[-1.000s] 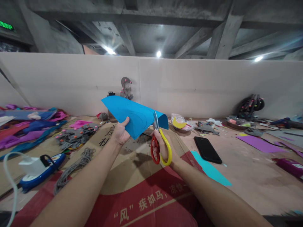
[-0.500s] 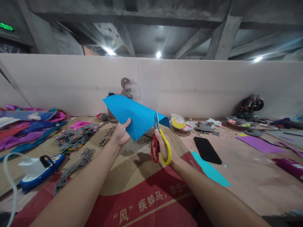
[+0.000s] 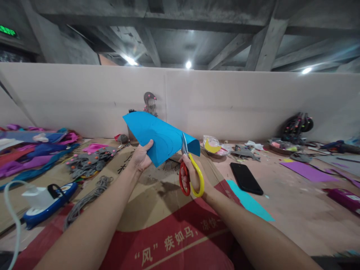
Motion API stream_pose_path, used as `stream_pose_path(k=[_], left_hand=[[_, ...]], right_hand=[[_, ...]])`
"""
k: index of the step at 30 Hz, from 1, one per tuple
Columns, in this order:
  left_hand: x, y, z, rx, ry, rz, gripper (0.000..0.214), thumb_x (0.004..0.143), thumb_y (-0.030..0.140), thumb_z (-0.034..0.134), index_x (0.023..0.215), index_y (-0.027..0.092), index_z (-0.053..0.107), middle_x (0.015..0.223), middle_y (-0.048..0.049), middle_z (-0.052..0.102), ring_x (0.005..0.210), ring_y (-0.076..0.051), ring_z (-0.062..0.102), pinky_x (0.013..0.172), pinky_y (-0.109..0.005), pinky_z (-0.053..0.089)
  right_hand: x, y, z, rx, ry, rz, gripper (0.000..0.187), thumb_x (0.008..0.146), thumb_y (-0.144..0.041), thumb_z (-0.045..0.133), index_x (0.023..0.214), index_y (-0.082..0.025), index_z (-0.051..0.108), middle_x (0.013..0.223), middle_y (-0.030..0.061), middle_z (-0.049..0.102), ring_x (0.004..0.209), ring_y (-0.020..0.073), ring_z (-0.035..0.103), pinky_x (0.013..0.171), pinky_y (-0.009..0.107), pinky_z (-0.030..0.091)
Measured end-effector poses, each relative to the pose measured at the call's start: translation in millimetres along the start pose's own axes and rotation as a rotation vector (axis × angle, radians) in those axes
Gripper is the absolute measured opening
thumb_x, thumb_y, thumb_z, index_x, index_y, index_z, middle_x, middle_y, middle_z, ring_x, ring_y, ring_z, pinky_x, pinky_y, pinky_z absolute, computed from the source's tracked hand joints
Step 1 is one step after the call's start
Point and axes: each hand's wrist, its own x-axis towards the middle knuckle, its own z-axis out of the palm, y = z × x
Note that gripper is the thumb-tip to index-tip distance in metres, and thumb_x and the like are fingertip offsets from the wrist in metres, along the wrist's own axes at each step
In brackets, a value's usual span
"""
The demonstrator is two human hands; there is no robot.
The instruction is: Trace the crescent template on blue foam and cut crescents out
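A curved blue sheet (image 3: 157,137), with faint outlines drawn on it, is held up over the cardboard. My left hand (image 3: 143,156) pinches its lower left edge, thumb on the near face. In my right hand (image 3: 192,172) is a pair of scissors (image 3: 198,176) with one red and one yellow handle loop. Their blades point up and lie across the sheet near its right end, where the sheet curls over. Part of the right hand's fingers is hidden behind the handles.
Flattened cardboard (image 3: 157,213) covers the table's middle. To the right lie a black phone (image 3: 246,178), a turquoise strip (image 3: 250,200) and a purple sheet (image 3: 308,171). At left are grey cord (image 3: 87,202), a blue power strip (image 3: 50,206) and felt pieces (image 3: 36,153). A white partition (image 3: 213,101) stands behind.
The blue sheet and my left hand have shifted slightly left. The scissor blades have tilted a little left against the sheet. Both hands keep their hold.
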Motion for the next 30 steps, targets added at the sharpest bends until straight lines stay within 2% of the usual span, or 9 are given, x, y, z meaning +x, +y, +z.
stream_pose_path(k=[6,12,20,25,30], left_hand=[[6,11,-10.4,0.048,0.015,-0.017,0.056,0.089,0.009,0.063,0.143,0.022,0.053,0.126,-0.0155,0.071,0.123,-0.029,0.065,0.112,-0.052,0.044],[13,16,-25.9,0.082,-0.035,-0.026,0.061,0.088,0.012,0.067,0.145,0.023,0.051,0.129,-0.0177,0.069,0.123,-0.031,0.064,0.108,-0.053,0.046],[3,15,-16.5,0.101,-0.034,-0.017,0.07,0.088,0.008,0.064,0.152,0.027,0.042,0.132,-0.0171,0.068,0.121,-0.031,0.065,0.107,-0.054,0.046],[7,15,-23.5,0.103,-0.064,-0.024,0.063,0.089,0.008,0.061,0.148,0.024,0.047,0.128,-0.0187,0.07,0.12,-0.031,0.066,0.108,-0.056,0.045],[11,17,-30.1,0.111,-0.078,-0.011,0.061,0.088,0.008,0.063,0.145,0.024,0.05,0.122,-0.0162,0.073,0.121,-0.031,0.065,0.109,-0.055,0.044]], right_hand=[[0,-2,-3,-0.038,-0.028,0.023,0.048,0.086,-0.069,0.058,0.089,-0.022,0.052,0.049,-0.0102,0.044,0.031,0.0067,0.037,0.027,0.017,0.032],[3,-2,-5,-0.084,-0.092,0.044,0.053,0.083,-0.074,0.056,0.09,-0.022,0.052,0.049,-0.0099,0.045,0.032,0.0072,0.039,0.028,0.017,0.034],[-1,-10,-1,-0.05,-0.078,0.048,0.055,0.078,-0.075,0.06,0.089,-0.022,0.05,0.051,-0.0097,0.046,0.032,0.0072,0.04,0.03,0.018,0.037],[-1,-3,-2,-0.054,-0.083,0.024,0.054,0.081,-0.075,0.058,0.088,-0.022,0.052,0.051,-0.0092,0.047,0.032,0.0071,0.039,0.029,0.018,0.036],[0,1,-3,-0.086,-0.078,0.017,0.053,0.084,-0.074,0.055,0.088,-0.022,0.054,0.05,-0.0094,0.045,0.032,0.0068,0.038,0.028,0.018,0.035]])
